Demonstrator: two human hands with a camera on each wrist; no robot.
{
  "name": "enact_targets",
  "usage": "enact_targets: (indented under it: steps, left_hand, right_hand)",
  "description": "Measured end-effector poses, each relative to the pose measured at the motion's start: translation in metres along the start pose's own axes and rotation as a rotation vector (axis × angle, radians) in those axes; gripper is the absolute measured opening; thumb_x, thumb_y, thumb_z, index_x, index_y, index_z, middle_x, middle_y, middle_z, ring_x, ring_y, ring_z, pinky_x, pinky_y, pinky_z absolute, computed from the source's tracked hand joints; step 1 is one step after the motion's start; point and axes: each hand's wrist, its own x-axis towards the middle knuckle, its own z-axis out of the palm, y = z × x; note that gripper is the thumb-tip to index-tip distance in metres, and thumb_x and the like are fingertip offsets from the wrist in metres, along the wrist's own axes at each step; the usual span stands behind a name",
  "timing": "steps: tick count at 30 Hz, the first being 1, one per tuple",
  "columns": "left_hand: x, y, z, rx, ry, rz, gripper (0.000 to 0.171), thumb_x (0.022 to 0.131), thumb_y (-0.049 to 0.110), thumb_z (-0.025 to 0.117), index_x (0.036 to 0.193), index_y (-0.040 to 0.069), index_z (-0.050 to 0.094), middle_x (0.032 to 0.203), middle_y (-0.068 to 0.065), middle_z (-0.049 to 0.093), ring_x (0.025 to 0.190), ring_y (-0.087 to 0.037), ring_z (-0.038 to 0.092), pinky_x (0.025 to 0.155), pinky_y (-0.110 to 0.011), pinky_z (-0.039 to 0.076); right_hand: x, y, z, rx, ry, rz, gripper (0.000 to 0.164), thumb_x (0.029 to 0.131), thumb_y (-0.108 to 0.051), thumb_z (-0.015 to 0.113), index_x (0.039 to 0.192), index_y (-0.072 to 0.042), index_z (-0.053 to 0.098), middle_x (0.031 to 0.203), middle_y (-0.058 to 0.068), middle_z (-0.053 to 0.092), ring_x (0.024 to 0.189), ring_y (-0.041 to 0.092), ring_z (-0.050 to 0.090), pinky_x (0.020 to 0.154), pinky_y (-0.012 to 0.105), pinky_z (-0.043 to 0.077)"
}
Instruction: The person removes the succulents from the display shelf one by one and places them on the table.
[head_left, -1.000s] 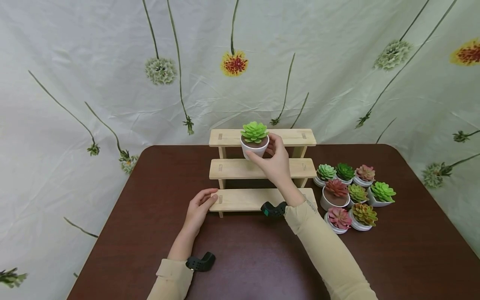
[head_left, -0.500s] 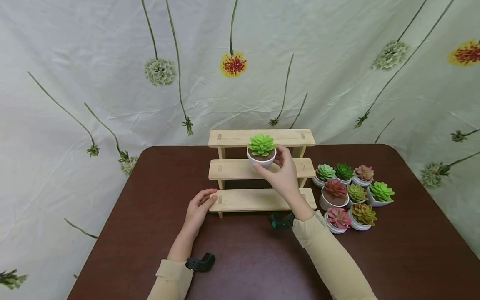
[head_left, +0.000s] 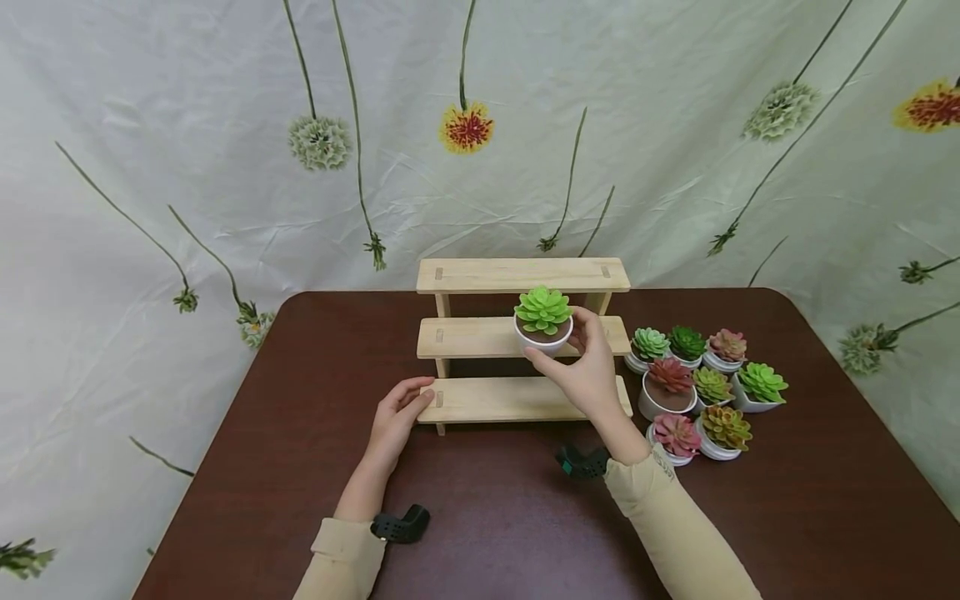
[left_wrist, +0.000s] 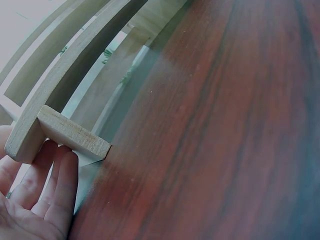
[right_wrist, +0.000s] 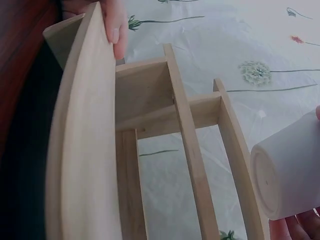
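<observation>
My right hand (head_left: 588, 375) holds a bright green potted succulent (head_left: 543, 313) by its white pot, thumb on the near side. The plant is upright in front of the middle tier of a three-tier wooden stand (head_left: 510, 400). In the right wrist view the bottom of the white pot (right_wrist: 287, 167) shows raised off the shelves. My left hand (head_left: 396, 423) grips the left end of the stand's lowest shelf. In the left wrist view the fingers (left_wrist: 62, 185) reach under that shelf end (left_wrist: 25, 135), beside the leg.
Several potted succulents, green, pink and red, cluster right of the stand, among them a red one (head_left: 671, 375) in a larger pot. The stand is on a dark brown table (head_left: 480, 508). Behind it hangs a flower-printed white cloth (head_left: 525, 167).
My right hand has carried the green succulent from by the top tier down, toward me and to the right. The left hand stays on the lowest shelf's end.
</observation>
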Motion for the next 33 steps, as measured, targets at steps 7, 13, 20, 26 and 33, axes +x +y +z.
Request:
enact_targets:
  steps: [7,13,20,26,33]
  left_hand:
    - [0.001,0.0,-0.001,0.001,0.005,0.003,0.029,0.09,0.02,0.064,0.117,0.01,0.064,0.111,-0.008,0.064,0.094,-0.013,0.057,0.079,-0.023,0.044]
    - [0.001,0.0,-0.001,0.001,0.007,-0.001,0.028,0.09,0.019,0.064,0.116,0.01,0.064,0.111,-0.008,0.064,0.095,-0.013,0.057,0.079,-0.023,0.044]
    - [0.0,0.0,0.0,-0.001,0.006,-0.002,0.028,0.09,0.02,0.064,0.116,0.01,0.064,0.112,-0.008,0.064,0.097,-0.013,0.056,0.08,-0.023,0.043]
    - [0.0,0.0,0.0,0.005,0.004,0.002,0.029,0.09,0.021,0.064,0.117,0.01,0.064,0.113,-0.008,0.063,0.098,-0.013,0.056,0.082,-0.023,0.043]
    - [-0.001,0.0,0.0,0.007,0.003,-0.004,0.029,0.09,0.022,0.064,0.117,0.01,0.064,0.114,-0.009,0.063,0.099,-0.013,0.056,0.083,-0.023,0.042]
  right_hand:
    - [-0.007,0.007,-0.01,0.022,0.019,0.009,0.067,0.073,0.002,0.077,0.128,0.009,0.039,0.123,0.022,0.048,0.111,0.024,0.051,0.095,0.034,0.04]
    - [-0.011,0.014,-0.02,0.032,0.037,0.041,0.069,0.074,0.002,0.076,0.131,0.007,0.037,0.126,0.021,0.046,0.114,0.024,0.049,0.096,0.038,0.038]
    - [-0.018,0.021,-0.032,-0.055,0.058,0.061,0.073,0.074,0.0,0.077,0.135,0.005,0.038,0.127,0.022,0.048,0.113,0.024,0.05,0.094,0.032,0.039]
    - [-0.026,0.022,-0.042,-0.099,0.079,0.073,0.067,0.074,0.002,0.076,0.132,0.007,0.042,0.124,0.021,0.05,0.104,0.01,0.05,0.089,0.023,0.04]
    - [-0.031,0.043,-0.057,-0.168,0.106,0.116,0.069,0.073,-0.003,0.079,0.132,0.003,0.044,0.124,0.018,0.051,0.109,0.019,0.051,0.089,0.019,0.039]
